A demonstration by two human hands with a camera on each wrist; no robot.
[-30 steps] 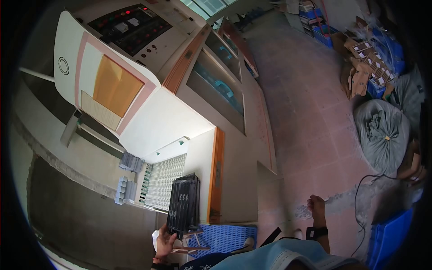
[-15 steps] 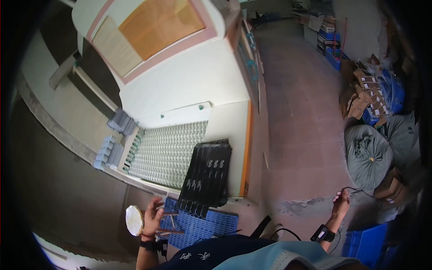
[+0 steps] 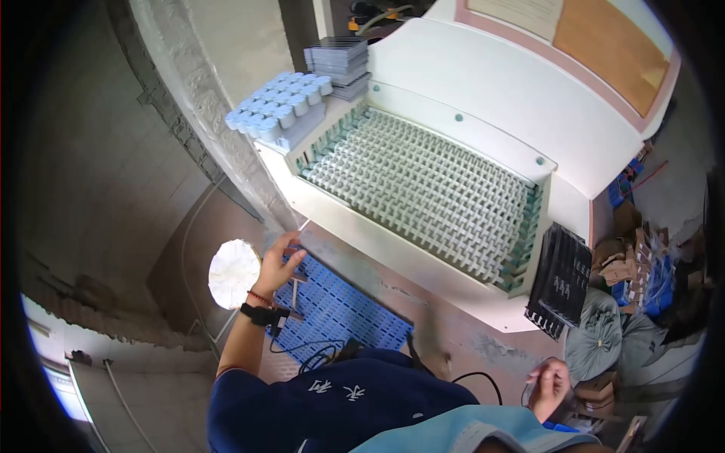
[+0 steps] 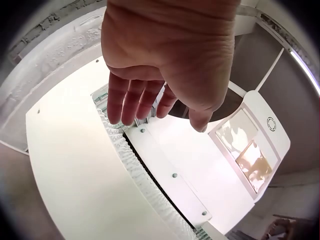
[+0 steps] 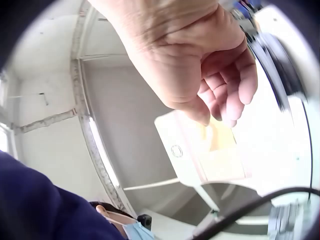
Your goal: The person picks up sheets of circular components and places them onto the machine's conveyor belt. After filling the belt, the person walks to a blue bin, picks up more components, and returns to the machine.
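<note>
Left hand [image 3: 277, 264]: fingers loosely extended, empty | Right hand [image 3: 549, 389]: fingers loosely curled, empty | Stack of flat black white-marked pieces [image 3: 560, 281]: right end of white roller-bed machine [image 3: 393, 245], jutting past front edge | Judged handling: square edges, support underneath

Grey walls [image 3: 91, 151] stand beside a worn reddish floor [image 3: 472, 325].

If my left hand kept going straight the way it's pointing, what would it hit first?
Your left hand would probably meet the machine's white front panel, near the panel's left end. The hand's height against that panel is unclear, so it might pass over the edge instead.
</note>
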